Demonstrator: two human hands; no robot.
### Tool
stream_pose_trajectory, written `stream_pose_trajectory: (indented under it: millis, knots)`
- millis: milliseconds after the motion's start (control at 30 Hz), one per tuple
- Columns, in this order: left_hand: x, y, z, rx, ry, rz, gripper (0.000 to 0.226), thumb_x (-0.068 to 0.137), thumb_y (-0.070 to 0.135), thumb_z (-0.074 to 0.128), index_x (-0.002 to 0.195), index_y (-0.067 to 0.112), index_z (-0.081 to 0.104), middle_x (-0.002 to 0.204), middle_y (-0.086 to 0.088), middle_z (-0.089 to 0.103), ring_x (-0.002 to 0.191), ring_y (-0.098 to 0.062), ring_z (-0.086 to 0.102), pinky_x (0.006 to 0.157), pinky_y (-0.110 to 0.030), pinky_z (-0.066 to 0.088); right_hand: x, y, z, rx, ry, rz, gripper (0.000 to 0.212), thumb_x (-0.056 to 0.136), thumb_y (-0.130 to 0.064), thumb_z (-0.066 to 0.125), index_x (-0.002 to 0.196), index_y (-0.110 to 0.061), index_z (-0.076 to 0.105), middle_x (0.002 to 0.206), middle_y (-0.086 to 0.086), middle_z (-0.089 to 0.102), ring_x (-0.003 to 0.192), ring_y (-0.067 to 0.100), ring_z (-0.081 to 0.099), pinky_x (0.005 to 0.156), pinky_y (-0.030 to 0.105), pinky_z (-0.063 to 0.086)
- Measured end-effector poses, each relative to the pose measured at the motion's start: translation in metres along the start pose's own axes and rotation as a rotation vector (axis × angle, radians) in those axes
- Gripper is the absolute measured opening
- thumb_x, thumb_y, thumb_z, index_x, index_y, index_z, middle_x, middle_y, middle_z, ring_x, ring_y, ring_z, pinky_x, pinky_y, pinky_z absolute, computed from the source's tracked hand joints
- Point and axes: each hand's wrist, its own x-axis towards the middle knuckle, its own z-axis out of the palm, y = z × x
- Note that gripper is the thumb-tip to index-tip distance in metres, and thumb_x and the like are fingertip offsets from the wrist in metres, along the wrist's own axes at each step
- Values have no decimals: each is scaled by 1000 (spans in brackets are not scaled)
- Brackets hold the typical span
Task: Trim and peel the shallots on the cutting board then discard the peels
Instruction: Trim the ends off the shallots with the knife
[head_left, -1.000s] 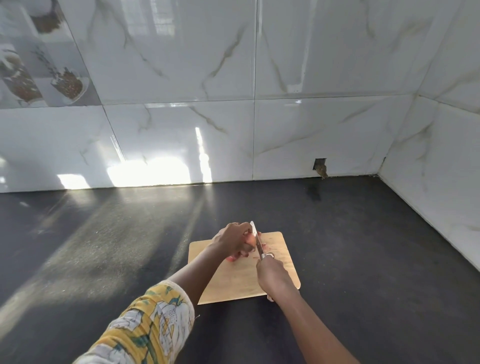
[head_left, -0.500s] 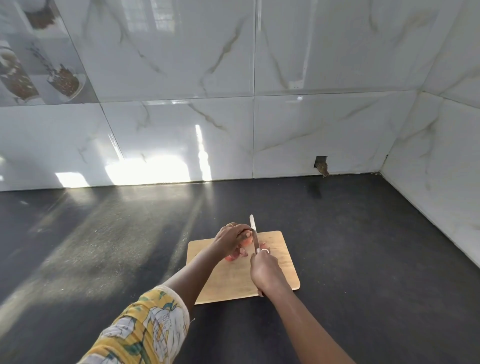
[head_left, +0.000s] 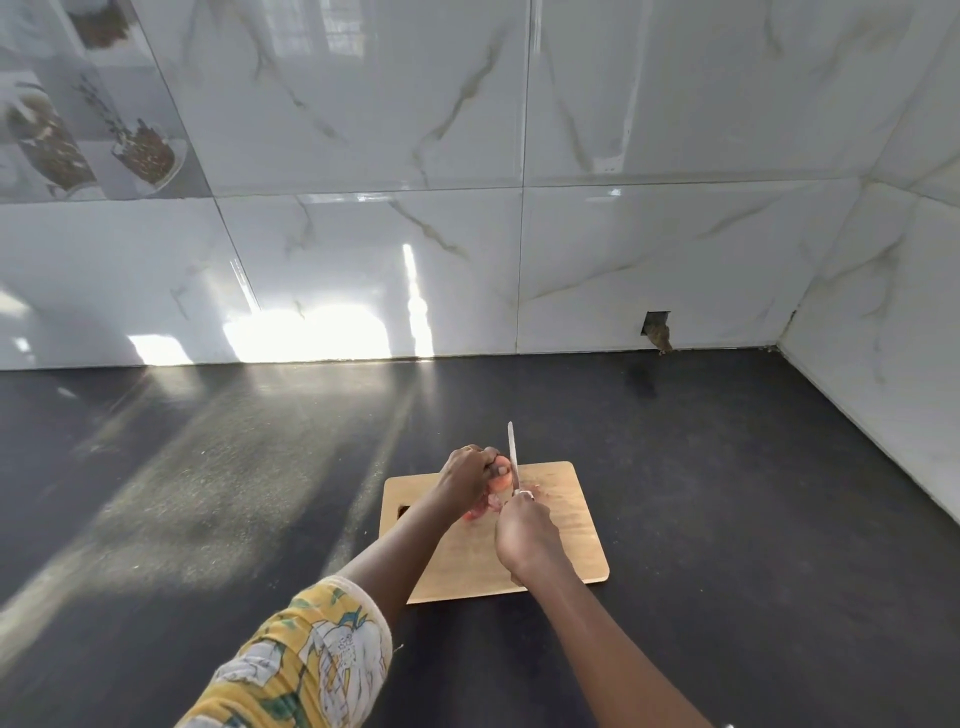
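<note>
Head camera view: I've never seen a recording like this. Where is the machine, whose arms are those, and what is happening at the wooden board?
There is no machine here. A person wears a wide-angle camera on the head, so you look down along their own two arms. On the dark countertop lies a wooden cutting board. The left hand grips a shallot over the board. The right hand holds a knife, its blade pointing away from the person, right beside the shallot. Pinkish peels lie on the board below the left hand. Behind is a white marble-patterned tiled wall.
</note>
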Motion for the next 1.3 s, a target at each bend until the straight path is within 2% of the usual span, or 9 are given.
stream_pose_trajectory:
  millis: [167,367,500,633,767,833,900,1100,1300]
  knots:
    - [-1,3,-3,23,35,-49,30,99,19,38,110,2,60,107,-19,60,102,-30,56,80,-29,39,7,-1,4,132,1,5,39,97,-5,20,128,-3,45,121,17,56,89,27,55,75,34,47]
    - [-1,9,-6,4,6,-57,23,95,9,40,98,1,62,86,-8,51,86,-27,57,67,-26,38,3,2,6,-54,36,-2,39,98,-5,21,130,-3,44,129,14,53,114,31,56,87,34,44]
    - [-1,12,-9,3,-41,-35,18,91,5,41,87,1,59,83,-12,57,78,-27,56,69,-30,43,3,-1,6,-7,28,4,39,98,-6,21,129,-4,45,130,13,53,115,31,55,90,35,43]
    - [-3,11,-13,-12,-38,-23,22,89,1,38,76,6,55,78,-8,59,72,-19,51,61,-21,32,14,-6,0,222,-4,41,40,95,-10,21,127,-10,45,116,10,56,101,30,54,87,37,47]
    - [-2,12,-10,-59,-38,-74,31,79,-8,37,58,13,42,69,-3,60,57,-11,58,51,-15,44,18,-14,-4,122,13,-29,35,97,-12,28,127,-6,45,125,12,53,111,31,54,90,40,48]
    - [-2,13,-9,-68,-11,-65,22,82,-4,40,65,8,48,83,-15,66,78,-28,62,67,-28,45,12,-7,0,65,-27,-32,39,98,-10,26,132,-5,44,134,13,49,117,32,51,94,40,45]
    - [-3,14,-10,-92,19,-56,23,89,4,39,78,0,58,92,-20,66,88,-33,59,67,-28,37,4,5,12,93,-60,21,43,99,-9,20,137,-9,40,136,12,48,120,33,49,96,39,42]
    - [-4,11,-10,-91,23,-59,26,93,7,36,95,-3,61,100,-20,64,95,-33,56,62,-23,28,4,14,31,-56,26,1,42,98,-3,23,137,-10,33,135,5,48,116,27,55,90,32,41]
    - [-3,13,-14,-105,-3,-75,33,92,7,35,109,8,62,111,-12,65,104,-27,56,80,-28,41,6,18,22,-88,49,11,36,100,-8,24,132,-7,40,132,10,52,117,30,54,92,35,42]
